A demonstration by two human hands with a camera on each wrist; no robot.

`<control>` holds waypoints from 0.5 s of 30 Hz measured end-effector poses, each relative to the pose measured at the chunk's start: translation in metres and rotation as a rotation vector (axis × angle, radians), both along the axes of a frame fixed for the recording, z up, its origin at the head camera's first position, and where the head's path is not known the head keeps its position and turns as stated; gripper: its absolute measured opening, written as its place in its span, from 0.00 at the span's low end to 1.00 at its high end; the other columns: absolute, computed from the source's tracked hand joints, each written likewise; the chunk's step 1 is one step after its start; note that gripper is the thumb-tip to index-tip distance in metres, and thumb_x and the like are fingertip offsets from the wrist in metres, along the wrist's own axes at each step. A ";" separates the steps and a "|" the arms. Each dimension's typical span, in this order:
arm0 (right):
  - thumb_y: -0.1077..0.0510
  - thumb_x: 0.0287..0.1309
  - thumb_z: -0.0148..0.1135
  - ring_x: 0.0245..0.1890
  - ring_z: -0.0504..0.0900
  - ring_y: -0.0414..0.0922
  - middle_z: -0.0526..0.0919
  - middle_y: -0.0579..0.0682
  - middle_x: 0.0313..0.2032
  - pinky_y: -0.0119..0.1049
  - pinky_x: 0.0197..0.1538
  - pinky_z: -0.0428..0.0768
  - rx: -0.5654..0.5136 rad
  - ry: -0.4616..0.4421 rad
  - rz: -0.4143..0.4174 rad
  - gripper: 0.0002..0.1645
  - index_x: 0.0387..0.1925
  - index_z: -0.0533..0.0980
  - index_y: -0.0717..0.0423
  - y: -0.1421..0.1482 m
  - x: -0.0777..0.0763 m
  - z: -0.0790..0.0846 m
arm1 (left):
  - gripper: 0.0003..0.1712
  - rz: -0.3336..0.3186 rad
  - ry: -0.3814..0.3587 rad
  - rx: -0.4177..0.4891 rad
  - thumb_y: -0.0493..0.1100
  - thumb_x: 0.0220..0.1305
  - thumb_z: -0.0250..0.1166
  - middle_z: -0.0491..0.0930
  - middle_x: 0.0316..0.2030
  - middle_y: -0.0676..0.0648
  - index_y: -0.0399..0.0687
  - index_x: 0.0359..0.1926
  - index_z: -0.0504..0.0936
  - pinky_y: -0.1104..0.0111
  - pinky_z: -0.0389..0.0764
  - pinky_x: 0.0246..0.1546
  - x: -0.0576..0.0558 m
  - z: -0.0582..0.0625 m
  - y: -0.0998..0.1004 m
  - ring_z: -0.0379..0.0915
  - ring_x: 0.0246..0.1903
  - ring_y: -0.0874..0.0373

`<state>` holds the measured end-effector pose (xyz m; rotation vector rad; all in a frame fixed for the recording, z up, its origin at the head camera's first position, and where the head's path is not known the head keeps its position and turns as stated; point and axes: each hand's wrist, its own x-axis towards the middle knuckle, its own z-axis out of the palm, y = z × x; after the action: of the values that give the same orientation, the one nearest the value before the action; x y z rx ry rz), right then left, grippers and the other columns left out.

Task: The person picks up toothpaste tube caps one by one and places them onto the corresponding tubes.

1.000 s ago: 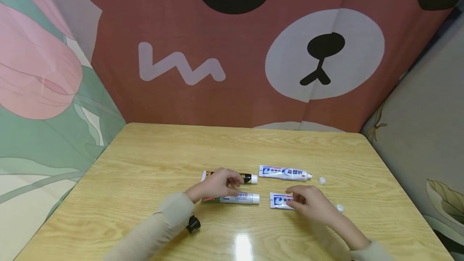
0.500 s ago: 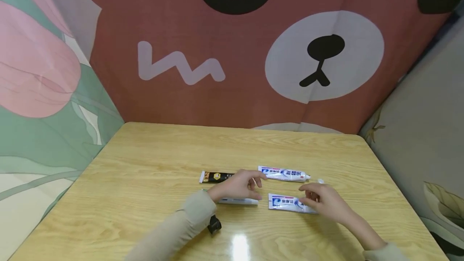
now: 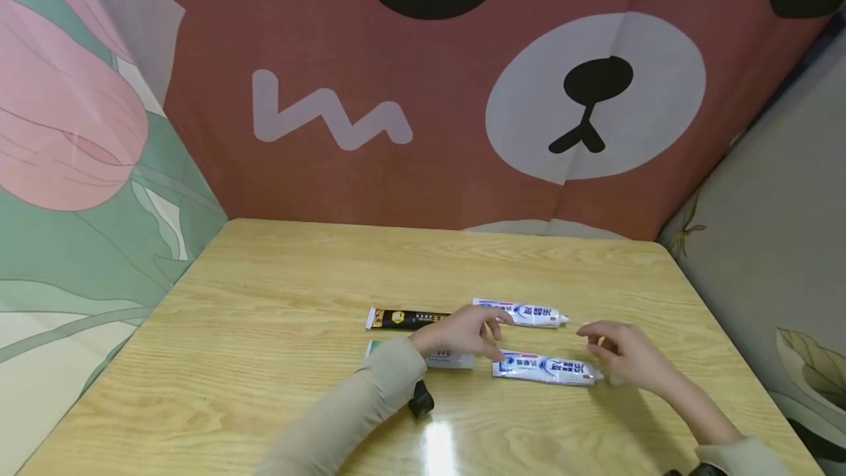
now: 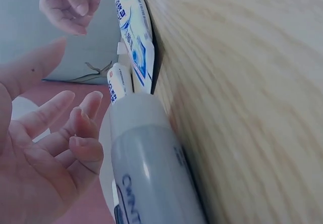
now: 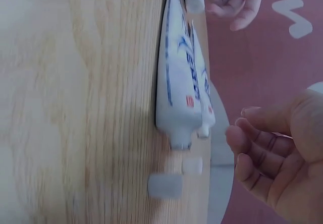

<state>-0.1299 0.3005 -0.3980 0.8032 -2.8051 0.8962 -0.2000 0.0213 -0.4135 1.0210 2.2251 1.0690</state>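
Note:
My left hand [image 3: 465, 330] hovers over the gap between the tubes, fingers loosely bent and holding nothing. Below it lies a silver-grey tube [image 3: 456, 361] with its cap on, partly covered by hand and sleeve. A black tube [image 3: 396, 319] lies behind that one. To the right are two white-and-blue toothpaste tubes, a near one [image 3: 545, 369] and a far one [image 3: 538, 316], both uncapped. My right hand [image 3: 631, 358] is just past the near tube's nozzle, fingers loosely curled around nothing. Two white caps, a nearer cap [image 5: 165, 186] and a farther cap [image 5: 192, 165], lie beyond the nozzles.
The tubes lie on a wood-grain table [image 3: 297, 270]. A printed cloth with a bear face [image 3: 449, 189] hangs along the back edge. Patterned fabric [image 3: 760, 255] borders the right side, and a floral cloth [image 3: 79, 255] the left.
Both hands have moved to the right. The left has gone from above the left tubes to the gap before the right ones; the right has moved off the near toothpaste tube to its nozzle end.

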 end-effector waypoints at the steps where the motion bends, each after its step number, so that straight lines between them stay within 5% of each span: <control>1: 0.72 0.50 0.60 0.18 0.67 0.30 0.76 0.48 0.27 0.28 0.19 0.67 0.002 -0.009 0.002 0.13 0.41 0.76 0.69 0.003 0.000 0.000 | 0.33 0.001 -0.003 -0.004 0.40 0.49 0.71 0.77 0.36 0.48 0.46 0.57 0.71 0.74 0.73 0.29 -0.001 0.000 0.002 0.71 0.27 0.65; 15: 0.54 0.47 0.68 0.23 0.73 0.34 0.76 0.59 0.38 0.31 0.25 0.72 0.058 -0.337 0.036 0.30 0.46 0.72 0.73 0.047 -0.005 -0.003 | 0.29 0.033 -0.002 0.054 0.40 0.51 0.69 0.76 0.31 0.55 0.46 0.56 0.72 0.75 0.71 0.29 -0.006 -0.002 0.028 0.68 0.27 0.65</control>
<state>-0.1351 0.3471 -0.4010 0.7770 -3.1265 1.0497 -0.2059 0.0493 -0.4152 1.0089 2.2297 1.1494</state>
